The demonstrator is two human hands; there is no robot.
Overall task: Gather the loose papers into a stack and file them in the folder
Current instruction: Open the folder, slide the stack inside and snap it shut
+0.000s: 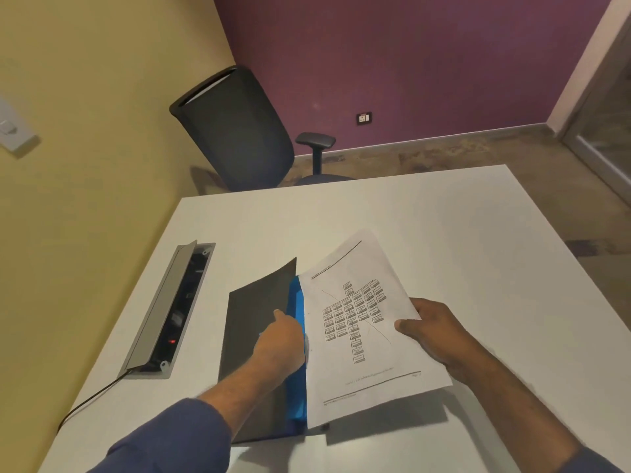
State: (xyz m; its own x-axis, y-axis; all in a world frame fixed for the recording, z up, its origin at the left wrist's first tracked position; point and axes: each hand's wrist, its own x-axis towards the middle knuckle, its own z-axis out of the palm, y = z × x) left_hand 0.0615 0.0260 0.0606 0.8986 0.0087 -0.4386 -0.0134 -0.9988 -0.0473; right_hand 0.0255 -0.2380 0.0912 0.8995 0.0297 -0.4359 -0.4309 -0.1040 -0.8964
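At frame centre, the right hand point(433, 331) pinches the papers point(365, 322) over the open folder point(259, 339); the left hand point(281, 337) presses its cover flat, fingers hidden. Sheets may snag or fan out crooked.

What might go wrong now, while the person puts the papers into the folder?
1. The right hand pinches the papers at one edge only, so they may sag or fan apart.
2. The left hand props the dark cover open; if it slips, the cover could fall onto the sheets and crease them.
3. The papers lie tilted to the folder's blue inside, so corners might catch.
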